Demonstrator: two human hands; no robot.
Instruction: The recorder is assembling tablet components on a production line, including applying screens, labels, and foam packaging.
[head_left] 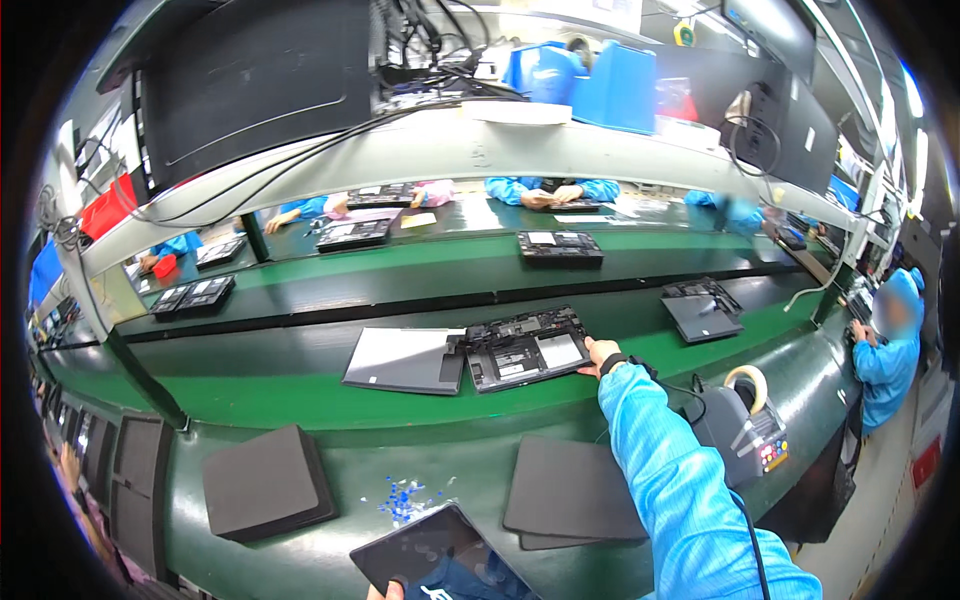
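My right hand [600,355] reaches far forward, wrapped round the right corner of a laptop base [528,350] with its inner parts exposed. That base lies on the green belt. Against its left side rests a flat grey laptop cover [408,358]. At the lower edge, my left hand [388,592] grips a dark, glossy, screen-like panel [445,555]; only its thumb and part of the fingers show. Just beyond the panel, small blue pieces [403,500] are scattered on the bench.
Black foam blocks [262,482] stand left and dark foam sheets [570,488] right on the bench [440,450]. A tape roll [746,386] sits on a grey device [735,430]. A shelf [480,140] crosses above. Co-workers in blue [888,360] sit around.
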